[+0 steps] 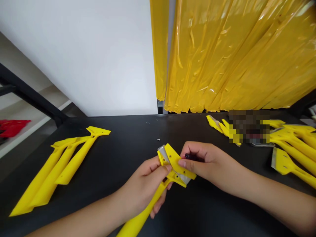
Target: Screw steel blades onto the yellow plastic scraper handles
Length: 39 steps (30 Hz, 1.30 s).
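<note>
My left hand (148, 179) is closed around the neck of a yellow scraper (140, 215), whose handle slants down toward me. A metal blade (163, 154) lies across the scraper's head, showing at both ends. Between the thumb and fingers of my right hand (207, 161) is a yellow cover plate (176, 159) with holes, tilted over the blade and partly covering it. A black, round-ended tool (188, 156) pokes out of the curled right fingers; its kind is hidden. One small screw (158, 140) lies on the black table (128, 144) just beyond the scraper head.
Several yellow scraper handles (61, 161) lie at the left. Loose yellow plates (216, 125) sit at the back right, beside a pixelated patch. Farther right are several scrapers (283, 161) with heads. Yellow plastic sheeting (234, 59) and a white panel (98, 59) stand behind.
</note>
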Tool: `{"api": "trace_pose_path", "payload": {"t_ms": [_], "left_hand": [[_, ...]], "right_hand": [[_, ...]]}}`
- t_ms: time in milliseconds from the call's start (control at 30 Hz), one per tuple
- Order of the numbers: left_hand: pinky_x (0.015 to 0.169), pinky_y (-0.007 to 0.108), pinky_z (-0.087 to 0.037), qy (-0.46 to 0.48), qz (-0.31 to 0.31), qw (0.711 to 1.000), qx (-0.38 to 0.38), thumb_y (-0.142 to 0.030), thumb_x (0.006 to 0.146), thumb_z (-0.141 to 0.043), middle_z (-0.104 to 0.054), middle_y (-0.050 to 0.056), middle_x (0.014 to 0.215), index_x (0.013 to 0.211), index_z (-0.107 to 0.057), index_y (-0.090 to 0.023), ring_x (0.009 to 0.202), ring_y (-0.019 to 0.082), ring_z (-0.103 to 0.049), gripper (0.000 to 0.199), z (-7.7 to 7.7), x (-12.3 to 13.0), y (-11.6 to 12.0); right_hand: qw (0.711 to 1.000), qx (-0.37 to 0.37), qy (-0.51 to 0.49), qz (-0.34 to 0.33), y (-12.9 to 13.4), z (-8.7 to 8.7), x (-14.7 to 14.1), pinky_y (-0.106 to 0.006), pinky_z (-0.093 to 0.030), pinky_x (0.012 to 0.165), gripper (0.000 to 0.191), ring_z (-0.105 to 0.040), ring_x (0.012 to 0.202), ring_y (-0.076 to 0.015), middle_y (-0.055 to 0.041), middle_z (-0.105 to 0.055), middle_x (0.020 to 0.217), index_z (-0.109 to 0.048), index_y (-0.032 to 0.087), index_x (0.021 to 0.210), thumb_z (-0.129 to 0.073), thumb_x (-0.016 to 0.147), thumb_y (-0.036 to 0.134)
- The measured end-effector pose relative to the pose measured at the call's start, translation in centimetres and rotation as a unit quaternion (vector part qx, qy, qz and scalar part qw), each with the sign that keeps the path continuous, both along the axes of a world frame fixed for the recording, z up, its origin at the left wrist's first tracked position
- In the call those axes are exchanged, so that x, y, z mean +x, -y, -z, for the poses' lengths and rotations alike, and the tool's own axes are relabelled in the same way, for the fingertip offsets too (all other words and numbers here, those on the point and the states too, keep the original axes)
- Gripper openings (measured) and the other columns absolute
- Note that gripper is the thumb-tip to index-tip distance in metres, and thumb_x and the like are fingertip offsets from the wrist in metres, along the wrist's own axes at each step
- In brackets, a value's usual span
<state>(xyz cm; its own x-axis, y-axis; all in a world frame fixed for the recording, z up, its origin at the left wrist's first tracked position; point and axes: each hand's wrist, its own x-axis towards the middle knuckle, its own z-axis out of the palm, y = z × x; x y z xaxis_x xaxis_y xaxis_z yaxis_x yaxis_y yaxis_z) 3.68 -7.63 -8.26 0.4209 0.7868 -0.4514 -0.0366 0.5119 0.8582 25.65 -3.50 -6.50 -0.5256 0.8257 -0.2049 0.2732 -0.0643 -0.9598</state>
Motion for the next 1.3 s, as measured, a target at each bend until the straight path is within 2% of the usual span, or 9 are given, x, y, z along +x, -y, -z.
{"api": "trace_pose_path", "payload": {"t_ms": [467,600,733,867,933,967,1033,1200,1300], "left_hand": [[0.032,0.014,-0.036,-0.028,0.028,0.998,0.043,-0.046,0.1,-0.062,-0.052,-0.008,0.066,0.092,-0.05,-0.023,0.037,0.005,-0.043,0.027,0.1,0.3,0.5],[0.041,0.018,-0.043,-0.129,0.03,0.978,0.162,-0.043,0.106,-0.053,-0.05,-0.008,0.059,0.107,-0.059,-0.024,0.044,0.01,-0.049,0.02,-1.3,-0.5,0.4],[0.071,0.032,-0.06,-0.352,0.077,0.828,0.43,-0.027,0.107,-0.05,-0.069,0.004,0.104,0.154,-0.051,-0.033,0.082,0.021,-0.073,0.048,-2.7,-1.2,0.9],[0.054,0.034,-0.057,-0.544,0.147,0.62,0.546,-0.009,0.098,-0.049,-0.066,0.007,0.105,0.17,-0.028,-0.033,0.068,0.023,-0.07,0.078,-2.3,-1.1,2.1],[0.052,0.033,-0.055,-0.579,0.134,0.568,0.569,-0.006,0.096,-0.05,-0.064,0.004,0.097,0.17,-0.027,-0.035,0.064,0.023,-0.067,0.083,-2.0,-1.0,2.4],[0.053,0.032,-0.055,-0.579,0.119,0.569,0.572,-0.006,0.096,-0.051,-0.063,0.003,0.098,0.17,-0.025,-0.037,0.065,0.022,-0.067,0.084,-1.9,-1.0,2.4],[0.06,0.031,-0.057,-0.542,0.069,0.633,0.548,-0.013,0.1,-0.052,-0.065,0.004,0.106,0.17,-0.019,-0.043,0.073,0.021,-0.069,0.083,-2.0,-1.1,2.0],[0.061,0.027,-0.055,-0.224,-0.061,0.942,0.242,-0.045,0.099,-0.068,-0.07,0.004,0.105,0.168,-0.027,-0.033,0.069,0.016,-0.065,0.081,-3.3,-1.0,0.4],[0.051,0.021,-0.044,-0.071,-0.046,0.992,0.094,-0.051,0.099,-0.067,-0.062,-0.001,0.068,0.126,-0.066,-0.017,0.053,0.012,-0.053,0.044,-3.6,-0.4,0.1]], "right_hand": [[0.999,0.026,0.021,-0.013,0.4,0.5,-0.3,-0.025,-0.038,0.064,0.032,-0.05,0.073,-0.0126,0.0046,-0.06,0.075,-0.062,0.02,0.082,-0.079,0.092,0.046],[0.995,0.088,0.009,0.051,0.4,-0.4,0.1,-0.026,-0.033,0.059,0.035,-0.042,0.066,-0.0118,0.005,-0.051,0.07,-0.062,0.021,0.083,-0.073,0.096,0.051],[0.997,0.063,-0.044,-0.01,1.0,-1.4,0.3,-0.027,-0.027,0.056,0.04,-0.037,0.063,-0.011,0.0052,-0.045,0.065,-0.062,0.019,0.076,-0.071,0.096,0.052],[0.992,-0.082,-0.082,-0.058,2.0,-1.7,-0.3,-0.025,-0.031,0.062,0.034,-0.039,0.07,-0.011,0.0047,-0.048,0.073,-0.067,0.018,0.082,-0.076,0.094,0.049],[0.986,-0.138,-0.078,-0.046,2.3,-1.7,-0.6,-0.024,-0.031,0.063,0.031,-0.037,0.07,-0.0102,0.0054,-0.047,0.074,-0.067,0.018,0.084,-0.081,0.09,0.045],[0.985,-0.15,-0.075,-0.036,2.3,-1.7,-0.7,-0.024,-0.03,0.062,0.03,-0.036,0.069,-0.0097,0.0058,-0.046,0.074,-0.067,0.018,0.084,-0.082,0.089,0.043],[0.987,-0.143,-0.078,-0.007,2.0,-1.7,-0.7,-0.025,-0.026,0.058,0.03,-0.032,0.064,-0.009,0.0069,-0.044,0.071,-0.066,0.018,0.082,-0.083,0.088,0.042],[0.992,-0.074,-0.095,0.044,0.6,-1.3,0.0,-0.026,-0.024,0.055,0.03,-0.032,0.062,-0.0092,0.0063,-0.046,0.069,-0.068,0.018,0.081,-0.082,0.087,0.044],[0.994,-0.056,-0.086,0.031,0.3,-1.1,0.2,-0.027,-0.025,0.056,0.032,-0.032,0.062,-0.0099,0.0058,-0.045,0.067,-0.071,0.019,0.081,-0.079,0.09,0.048]]}}
